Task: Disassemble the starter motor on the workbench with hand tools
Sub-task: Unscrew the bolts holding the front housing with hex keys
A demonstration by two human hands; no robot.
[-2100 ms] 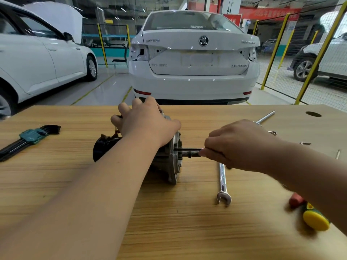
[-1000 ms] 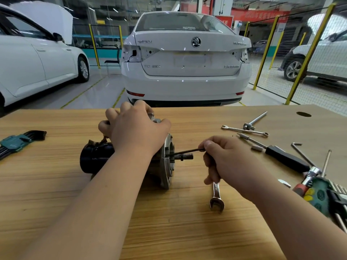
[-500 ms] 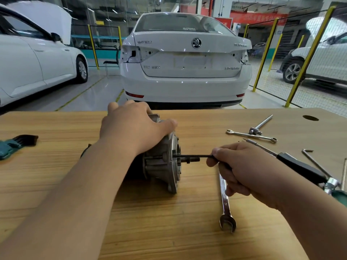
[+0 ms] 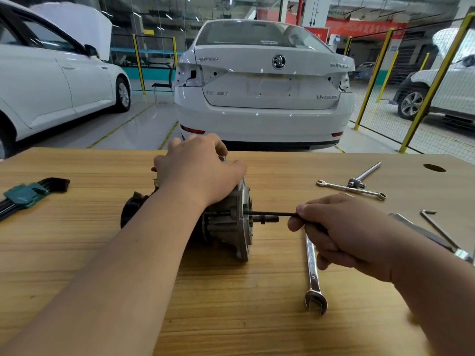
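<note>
Currently, left hand (image 4: 198, 173) is gripping, fingers curled, the heavy-looking grey metal starter motor (image 4: 231, 227) lying mid wooden table (image 4: 231, 317), best held by its rigid housing, while right hand (image 4: 341, 227) is pinching a thin black rod (image 4: 270, 214) entering its end flange.

one starter motor (image 4: 231, 227) under the left fingers (image 4: 205, 143); one black rod (image 4: 270, 214) pinched in the right fingers (image 4: 308, 210). two spanners (image 4: 313, 268), one just below those fingers, one beyond. one t-handle (image 4: 366, 173), one loose hex key (image 4: 434, 224), one hex key set (image 4: 24, 195); perhaps one screwdriver shaft (image 4: 421, 233). three white cars (image 4: 264, 98).
</note>
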